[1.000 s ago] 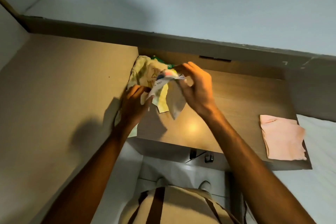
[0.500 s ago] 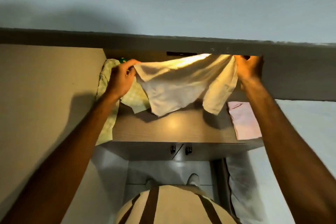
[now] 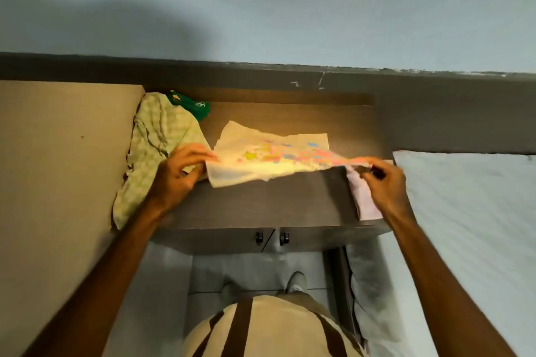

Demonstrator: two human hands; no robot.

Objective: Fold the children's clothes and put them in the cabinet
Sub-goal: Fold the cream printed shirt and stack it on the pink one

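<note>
The printed garment [image 3: 272,153], held up a moment ago, now stretches flat above the cabinet top [image 3: 261,203], probably ready for folding; left hand [image 3: 179,171] and right hand [image 3: 383,180] pinch its ends.

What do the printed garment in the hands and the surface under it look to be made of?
Printed garment: thin, soft woven or knit cloth, probably cotton; it sags and creases between the left hand and right hand. Cabinet top: looks like wood-grain laminate or veneer board with a smooth, slightly glossy finish, given the faint grain lines and the light glare.
</note>
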